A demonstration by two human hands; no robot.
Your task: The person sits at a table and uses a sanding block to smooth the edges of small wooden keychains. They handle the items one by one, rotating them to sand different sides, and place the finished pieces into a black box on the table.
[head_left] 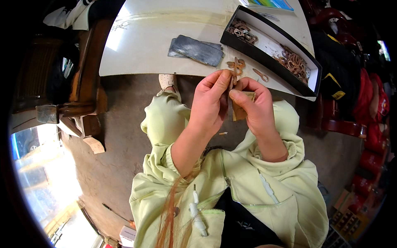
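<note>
As far as I can judge from the head view, it's a rubbing step: left hand (211, 91) pinching a rusty piece (233, 79) at the table's (144, 51) near edge, right hand (258, 104) gripping brown paper (238, 113) beside it. Next move seems to want a firm pinch. Booklet (273, 4) print: I can't read it.

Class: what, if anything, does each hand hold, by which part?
Right hand: tan sheet, near its top. Left hand: seemingly a brown piece; exact place hidden.
</note>
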